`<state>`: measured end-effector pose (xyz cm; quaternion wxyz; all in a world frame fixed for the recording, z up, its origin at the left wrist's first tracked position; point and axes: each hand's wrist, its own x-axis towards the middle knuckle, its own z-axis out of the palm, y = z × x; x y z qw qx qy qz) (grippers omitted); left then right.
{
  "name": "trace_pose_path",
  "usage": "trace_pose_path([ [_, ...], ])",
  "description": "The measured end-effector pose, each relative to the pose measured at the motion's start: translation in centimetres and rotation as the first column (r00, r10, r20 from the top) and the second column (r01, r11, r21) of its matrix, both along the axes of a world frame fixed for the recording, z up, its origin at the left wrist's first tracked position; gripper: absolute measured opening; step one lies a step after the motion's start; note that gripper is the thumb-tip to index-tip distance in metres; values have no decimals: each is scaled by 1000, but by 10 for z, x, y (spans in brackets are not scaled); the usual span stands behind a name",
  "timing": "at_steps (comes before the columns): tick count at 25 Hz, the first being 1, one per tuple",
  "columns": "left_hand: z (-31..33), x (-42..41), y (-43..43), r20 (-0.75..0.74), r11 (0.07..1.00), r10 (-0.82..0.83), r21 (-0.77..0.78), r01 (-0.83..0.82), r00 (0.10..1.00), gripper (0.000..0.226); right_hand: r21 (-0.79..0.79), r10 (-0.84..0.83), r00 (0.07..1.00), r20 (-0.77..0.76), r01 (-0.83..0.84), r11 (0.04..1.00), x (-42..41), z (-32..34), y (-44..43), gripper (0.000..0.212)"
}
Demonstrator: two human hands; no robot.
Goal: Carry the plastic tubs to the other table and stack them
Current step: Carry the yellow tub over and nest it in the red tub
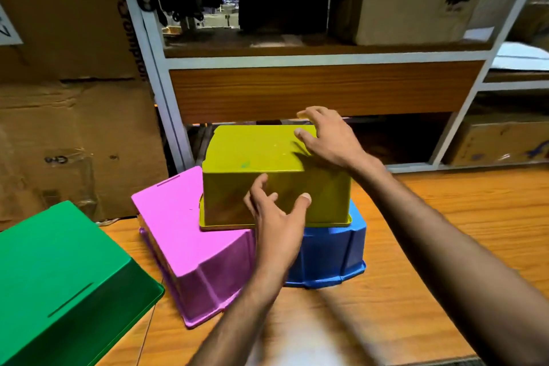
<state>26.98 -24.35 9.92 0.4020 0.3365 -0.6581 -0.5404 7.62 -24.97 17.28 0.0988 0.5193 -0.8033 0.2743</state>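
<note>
A yellow tub [255,151] is lying upside down, its flat bottom facing up, and it is resting on two other tubs at once: its left part is sitting on a pink tub [184,229] and its right part on a blue tub [329,255]. Both lower tubs are also turned upside down and are standing side by side on a wooden table [416,246], the pink one turned at an angle to the blue one. A green tub [53,270], upside down too, is lying at the left, near the pink one but apart from it, and the picture's edge is cutting it off. The left hand [279,217] is open, fingers spread, in front of the near wall of the yellow tub; the thumb seems to be touching this wall, but the hand is not gripping anything. The right hand [329,140] is also open, with fingers spread and a little bent, over the far right corner of the yellow tub; I cannot tell if it is touching the plastic. Behind the table a metal shelf [323,55] is standing, carrying a carton [410,0], and big cardboard boxes [68,128] are piled at the left.
</note>
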Motion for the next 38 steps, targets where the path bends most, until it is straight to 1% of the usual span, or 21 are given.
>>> trace_pose_path([
  [2, 6, -13, 13, -37, 993, 22, 119, -17, 999, 81, 216, 29, 999, -37, -20, 976, -18, 11, -31, 54],
  [4, 13, -22, 19, -25, 981, 37, 191, -31, 999, 90, 396, 36, 999, -29, -21, 918, -32, 12, -51, 61],
  [6, 20, -29, 20, -14, 973, 37, 230, -33, 999, 96, 473, 15, 999, 44, -34, 880, -39, 11, -58, 62],
  [8, 25, -33, 21, -8, 969, 37, 244, -34, 999, 99, 448, -24, 989, 148, -46, 893, -44, 9, -59, 57],
  [11, 30, -35, 22, -5, 969, 46, 244, -44, 999, 101, 348, -58, 953, 298, -52, 936, -46, 10, -50, 51],
  [14, 34, -29, 23, -74, 987, 91, 142, -80, 993, 97, 175, -56, 932, 357, -9, 984, -44, 17, -34, 40],
  [16, 36, -23, 13, -132, 986, 165, 58, -158, 978, 99, 59, -69, 922, 382, 51, 997, -39, 27, -17, 35],
  [17, 39, -19, 6, -152, 983, 183, 21, -182, 971, 99, 16, -52, 903, 426, 50, 999, -36, 33, -8, 35],
  [19, 48, -7, -10, -216, 985, 171, 2, -174, 961, 102, -96, 71, 819, 569, -19, 995, -27, 49, 18, 39],
  [21, 62, 7, -30, -320, 989, 145, 51, -136, 936, 101, -281, 285, 663, 693, -116, 953, -12, 64, 50, 43],
  [24, 82, 26, -58, -410, 990, 66, 141, -8, 910, 85, -463, 518, 402, 756, -230, 856, 6, 70, 89, 54],
  [25, 85, 31, -64, -421, 987, 32, 156, 37, 907, 84, -504, 559, 332, 760, -243, 829, 10, 68, 97, 56],
  [26, 86, 32, -68, -427, 983, 5, 169, 74, 904, 82, -530, 581, 303, 755, -239, 814, 15, 67, 102, 57],
  [27, 86, 33, -66, -436, 980, -17, 172, 102, 900, 76, -544, 590, 307, 747, -229, 807, 18, 65, 104, 54],
  [29, 82, 35, -64, -457, 983, -34, 147, 113, 889, 69, -537, 570, 339, 749, -194, 821, 25, 60, 107, 38],
  [30, 81, 36, -64, -464, 985, -45, 128, 117, 884, 70, -521, 547, 373, 749, -178, 835, 29, 58, 107, 30],
  [31, 81, 38, -67, -466, 987, -67, 98, 127, 882, 72, -488, 507, 428, 748, -162, 858, 30, 53, 107, 27],
  [32, 82, 41, -69, -459, 989, -98, 56, 139, 883, 74, -455, 466, 480, 743, -149, 878, 30, 48, 107, 31],
  [33, 84, 44, -72, -444, 989, -125, 15, 147, 887, 78, -435, 440, 524, 729, -140, 889, 29, 42, 108, 40],
  [36, 85, 56, -79, -389, 981, -192, -60, 184, 901, 94, -456, 432, 582, 689, -115, 882, 33, 30, 112, 71],
  [38, 82, 62, -81, -352, 971, -238, -104, 215, 905, 97, -433, 415, 605, 679, -126, 892, 37, 27, 112, 90],
])
